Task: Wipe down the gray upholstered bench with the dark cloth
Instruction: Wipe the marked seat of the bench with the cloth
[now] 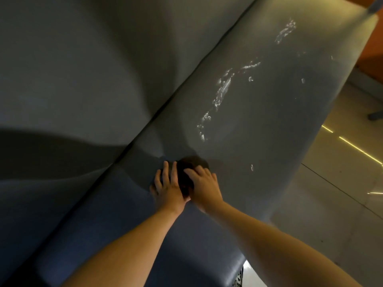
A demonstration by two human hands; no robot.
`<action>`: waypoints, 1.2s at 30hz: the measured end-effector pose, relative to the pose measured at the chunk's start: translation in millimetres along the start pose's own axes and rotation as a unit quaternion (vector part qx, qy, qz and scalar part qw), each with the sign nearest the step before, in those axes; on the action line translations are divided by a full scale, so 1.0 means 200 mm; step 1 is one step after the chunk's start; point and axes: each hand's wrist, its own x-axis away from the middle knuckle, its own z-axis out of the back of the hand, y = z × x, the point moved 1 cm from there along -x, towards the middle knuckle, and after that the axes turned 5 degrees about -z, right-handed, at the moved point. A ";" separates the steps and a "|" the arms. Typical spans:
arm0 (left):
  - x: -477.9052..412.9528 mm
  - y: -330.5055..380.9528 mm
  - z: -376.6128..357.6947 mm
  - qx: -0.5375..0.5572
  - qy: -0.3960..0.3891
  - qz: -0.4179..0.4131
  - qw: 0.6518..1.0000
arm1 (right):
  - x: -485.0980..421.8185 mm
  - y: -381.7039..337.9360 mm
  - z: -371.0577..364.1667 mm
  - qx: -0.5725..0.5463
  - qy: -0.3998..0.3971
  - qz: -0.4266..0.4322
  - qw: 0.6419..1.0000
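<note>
The gray upholstered bench (pixel 269 125) runs from the lower left to the upper right, its backrest (pixel 87 65) on the left. White foamy streaks (pixel 222 90) lie along the seat. A dark cloth (pixel 186 172) sits bunched on the seat near the crease. My left hand (pixel 167 185) lies flat with straight fingers on the cloth's left edge and the seat. My right hand (pixel 204 184) presses down on the cloth's right side, fingers laid over it. Both hands cover much of the cloth.
A shiny tiled floor (pixel 342 183) lies to the right of the bench's front edge. An orange surface (pixel 373 48) shows at the top right. A dark furniture foot (pixel 376 116) stands on the floor at the right edge.
</note>
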 end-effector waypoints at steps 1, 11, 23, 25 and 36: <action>0.01 -0.01 0.00 0.006 0.009 -0.005 1.000 | 0.01 0.00 0.01 0.020 -0.006 0.033 0.999; 0.04 -0.18 0.03 0.094 0.001 -0.065 0.994 | -0.19 0.04 0.08 -0.022 0.105 -0.200 0.974; 0.11 -0.15 0.02 0.055 0.009 -0.009 0.998 | -0.07 0.08 0.03 -0.006 0.071 -0.043 0.997; 0.13 -0.10 0.02 0.013 -0.010 -0.008 1.000 | -0.10 0.22 0.09 -0.041 0.125 -0.161 0.978; 0.04 0.28 0.02 0.040 0.017 -0.053 0.998 | 0.00 0.22 0.07 0.036 0.051 0.002 0.998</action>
